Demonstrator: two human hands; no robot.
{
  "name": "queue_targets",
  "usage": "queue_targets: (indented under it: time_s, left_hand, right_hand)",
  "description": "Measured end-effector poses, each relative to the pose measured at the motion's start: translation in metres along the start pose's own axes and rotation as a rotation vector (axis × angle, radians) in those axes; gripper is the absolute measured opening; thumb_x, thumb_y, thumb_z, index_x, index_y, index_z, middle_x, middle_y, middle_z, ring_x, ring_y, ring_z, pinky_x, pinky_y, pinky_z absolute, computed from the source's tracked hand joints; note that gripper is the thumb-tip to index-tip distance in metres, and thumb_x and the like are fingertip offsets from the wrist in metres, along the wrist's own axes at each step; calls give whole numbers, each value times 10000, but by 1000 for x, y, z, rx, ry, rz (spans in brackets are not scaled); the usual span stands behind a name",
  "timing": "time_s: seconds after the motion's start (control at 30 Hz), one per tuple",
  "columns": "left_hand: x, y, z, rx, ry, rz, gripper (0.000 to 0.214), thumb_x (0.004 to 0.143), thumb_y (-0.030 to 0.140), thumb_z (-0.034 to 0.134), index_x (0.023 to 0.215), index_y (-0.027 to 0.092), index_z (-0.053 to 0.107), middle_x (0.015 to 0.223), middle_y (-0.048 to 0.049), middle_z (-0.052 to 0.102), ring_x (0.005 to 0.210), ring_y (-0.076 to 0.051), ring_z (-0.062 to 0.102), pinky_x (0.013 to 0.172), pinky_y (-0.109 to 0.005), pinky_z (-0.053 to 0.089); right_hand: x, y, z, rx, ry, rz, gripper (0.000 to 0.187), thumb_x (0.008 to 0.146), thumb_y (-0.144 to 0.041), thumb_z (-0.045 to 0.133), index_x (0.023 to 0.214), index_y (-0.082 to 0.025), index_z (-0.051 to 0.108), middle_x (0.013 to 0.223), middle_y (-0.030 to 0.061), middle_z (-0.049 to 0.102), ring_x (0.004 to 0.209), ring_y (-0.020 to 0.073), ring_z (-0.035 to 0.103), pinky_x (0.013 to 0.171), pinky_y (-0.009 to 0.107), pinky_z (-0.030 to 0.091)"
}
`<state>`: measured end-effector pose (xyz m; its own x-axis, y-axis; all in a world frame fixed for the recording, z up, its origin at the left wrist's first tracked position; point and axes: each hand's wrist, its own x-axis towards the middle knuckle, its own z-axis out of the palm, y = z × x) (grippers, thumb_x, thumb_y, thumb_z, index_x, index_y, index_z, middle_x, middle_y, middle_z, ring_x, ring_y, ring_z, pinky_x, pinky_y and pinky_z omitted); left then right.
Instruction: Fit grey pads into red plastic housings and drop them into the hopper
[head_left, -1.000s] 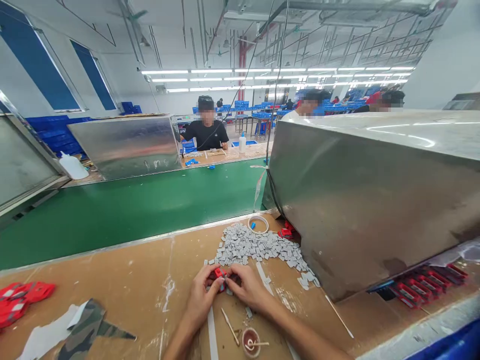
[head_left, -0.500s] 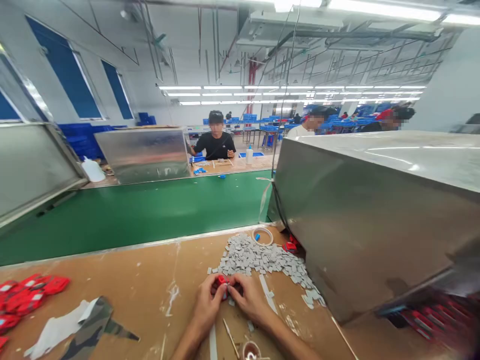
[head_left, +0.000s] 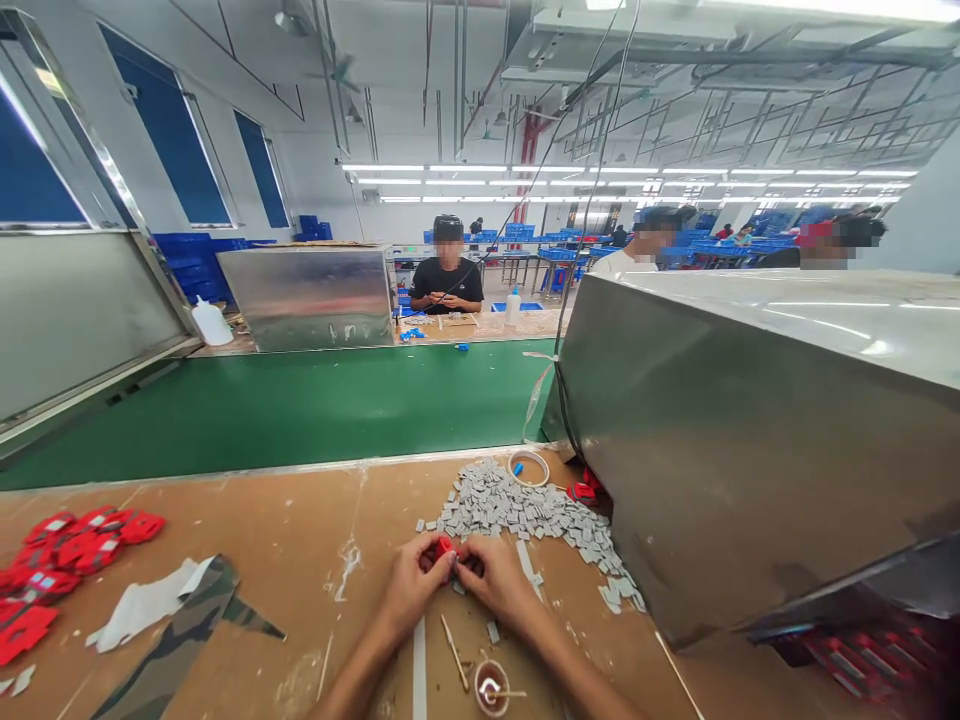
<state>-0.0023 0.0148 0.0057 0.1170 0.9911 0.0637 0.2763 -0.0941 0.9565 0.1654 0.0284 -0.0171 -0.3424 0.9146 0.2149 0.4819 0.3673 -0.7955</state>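
Between my two hands, over the brown worktable (head_left: 255,520), is a small red plastic part (head_left: 445,547). My left hand (head_left: 412,585) is closed around its left side. The fingers of my right hand (head_left: 491,580) are pinched at its right side; whether they hold a smaller piece there is hidden. Just beyond my hands spreads a heap of small grey flat pieces (head_left: 510,505). Nearer to me are a small round cup (head_left: 491,688) with a stick across it, a thin wooden stick (head_left: 454,652) and a single loose grey piece (head_left: 493,632).
Red parts (head_left: 82,545) are piled at the left beside a camouflage cloth (head_left: 180,635). A tape roll (head_left: 529,468) lies behind the grey heap. A large metal box (head_left: 750,450) bounds the right side. Across the green belt (head_left: 360,400) sits a person (head_left: 448,275).
My view has shifted slightly, so the scene sits further right. The red part has turned a little in my hands. The person across has brought both hands together.
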Motion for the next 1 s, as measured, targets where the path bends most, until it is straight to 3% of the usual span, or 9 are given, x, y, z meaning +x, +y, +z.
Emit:
queue_targets:
  time_s: [0.23,0.43,0.73,1.0]
  left_hand:
    - [1,1,0,113,18,42,389,830,511,602,839,139,717,743,-61,702,654,-185,587,621,-268,465]
    - [0,3,-3,-10,-33,-7,428,824,556,611,850,136,689,739,-43,669,650,-167,590,613,-247,478]
    - [-2,1,-2,78,16,64,405,847,533,594,859,144,705,795,-75,687,729,-204,607,667,-275,500]
    - [-1,1,-5,47,-11,62,450,851,565,588,969,149,712,864,-91,697,772,-214,629,687,-288,539]
  right_hand:
    - [-1,1,6,10,46,4,125,820,-155,592,715,-163,659,708,42,663,632,159,564,587,246,363]
    - [1,-3,3,160,27,74,152,839,-232,602,731,-155,677,695,40,680,629,162,578,568,240,390]
    - [0,2,13,284,52,129,222,836,-327,614,686,-170,567,645,5,590,607,132,488,554,234,354]
    - [1,-4,6,418,-22,156,293,863,-430,610,735,-170,570,696,18,591,635,143,489,576,244,360]
